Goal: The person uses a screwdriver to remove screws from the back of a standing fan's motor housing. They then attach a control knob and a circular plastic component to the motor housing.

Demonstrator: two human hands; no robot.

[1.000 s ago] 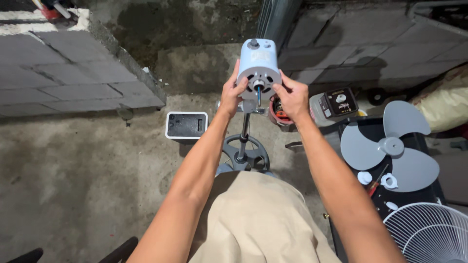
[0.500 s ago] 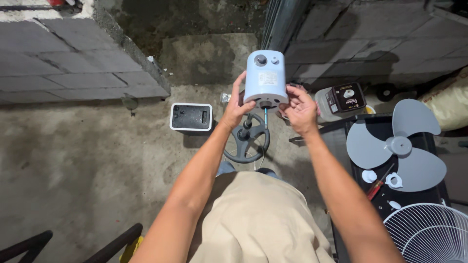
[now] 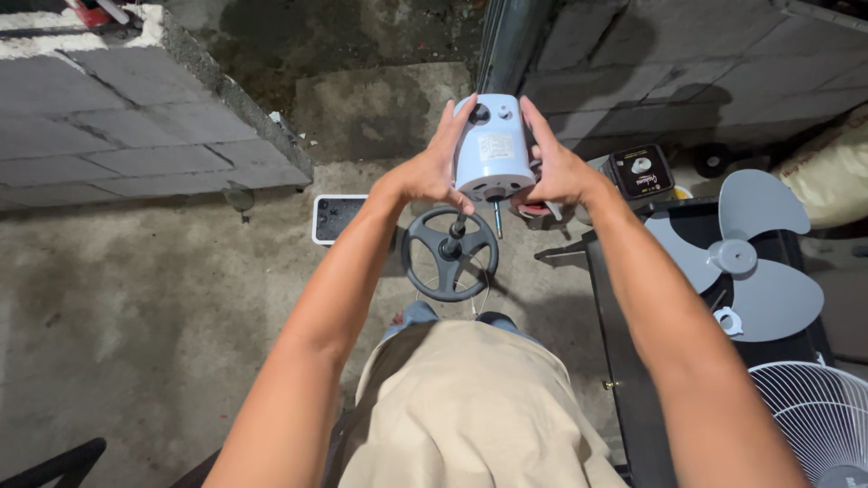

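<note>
A light blue fan motor housing point(image 3: 493, 149) with two knobs on top stands on a thin pole above a dark round stand base point(image 3: 449, 254). My left hand point(image 3: 434, 167) presses flat against its left side, fingers extended. My right hand point(image 3: 553, 163) holds its right side the same way. A thin metal shaft point(image 3: 498, 220) points down from the housing's front face. My lap in beige cloth fills the lower middle.
A grey three-blade fan propeller point(image 3: 737, 258) and small white fasteners lie on a black surface point(image 3: 624, 361) at right. A white wire fan guard point(image 3: 809, 420) shows bottom right. A white-rimmed box point(image 3: 336, 220) sits on the concrete floor. Block walls stand behind.
The motor housing has tilted so its front face and shaft now point down. Both hands slid from gripping its front rim to pressing its sides with straightened fingers.
</note>
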